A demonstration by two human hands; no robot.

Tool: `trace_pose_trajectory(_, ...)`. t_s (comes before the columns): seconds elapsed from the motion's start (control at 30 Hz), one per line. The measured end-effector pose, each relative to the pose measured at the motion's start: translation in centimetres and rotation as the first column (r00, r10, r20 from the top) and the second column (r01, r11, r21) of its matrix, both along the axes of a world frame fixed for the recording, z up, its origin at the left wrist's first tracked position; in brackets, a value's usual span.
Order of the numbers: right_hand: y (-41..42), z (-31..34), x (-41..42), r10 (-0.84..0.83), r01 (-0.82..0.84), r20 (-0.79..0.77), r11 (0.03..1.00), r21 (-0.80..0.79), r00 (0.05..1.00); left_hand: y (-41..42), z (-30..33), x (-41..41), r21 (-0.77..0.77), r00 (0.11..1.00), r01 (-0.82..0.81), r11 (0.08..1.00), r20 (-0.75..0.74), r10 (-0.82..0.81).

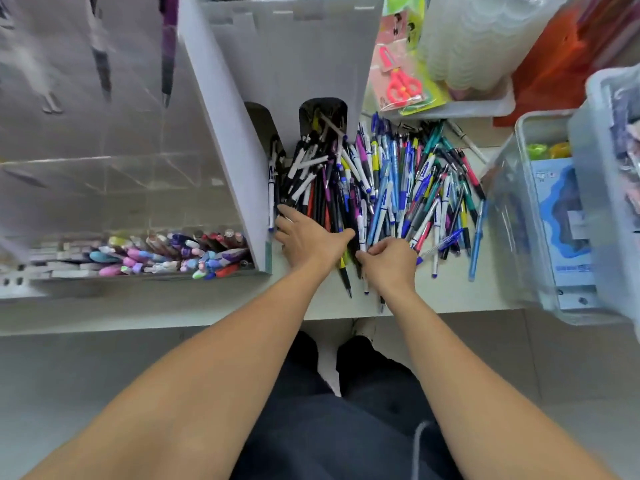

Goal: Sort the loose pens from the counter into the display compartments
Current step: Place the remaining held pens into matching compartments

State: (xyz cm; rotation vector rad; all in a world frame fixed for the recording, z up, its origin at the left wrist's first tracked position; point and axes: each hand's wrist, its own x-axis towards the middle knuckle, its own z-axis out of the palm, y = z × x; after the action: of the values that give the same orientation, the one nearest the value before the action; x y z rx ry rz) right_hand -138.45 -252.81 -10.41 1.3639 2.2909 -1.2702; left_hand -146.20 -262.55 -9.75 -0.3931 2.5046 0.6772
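A big heap of loose pens (398, 181) in blue, black, white, teal and pink covers the counter (450, 292) between the white display box (242, 133) and a clear bin. My left hand (308, 240) lies flat with spread fingers on the dark pens at the heap's near left, beside the display's wall. My right hand (389, 261) has curled fingers that pinch a white pen with a blue tip (361, 230) at the heap's near edge. The clear display compartments (166, 254) on the left hold pastel and coloured pens. Two dark arched openings (323, 116) in the white box face the heap.
A clear plastic bin (540, 237) with a blue packet stands at the right. A tray (485, 105) at the back right holds packaged red scissors (401, 81) and stacked plastic containers. The counter's front edge runs just below my wrists; my legs and the floor show beneath.
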Motion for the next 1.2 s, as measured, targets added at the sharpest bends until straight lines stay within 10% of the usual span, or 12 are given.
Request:
trace_pose_trajectory(0.43, -1.9, -0.8, 2.3, 0.075, -0.055, -0.185, 0.992, 0.113, 0.980, -0.9, -1.5, -0.9, 0.343, 1.000, -0.028, 0.939, 0.020, 0.023)
trace_pose_trajectory(0.63, -3.7, -0.9, 3.3, 0.320, -0.324, 0.057, 0.938, 0.119, 0.946, -2.2, -1.7, -1.9, 0.364, 0.999, 0.000, 0.931, 0.046, -0.018)
trace_pose_trajectory(1.2, -3.2, -1.7, 1.3, 0.256, -0.252, 0.005, 0.948, 0.194, 0.967, -5.8, 2.7, -2.4, 0.370, 0.951, 0.077, 0.926, 0.252, -0.180)
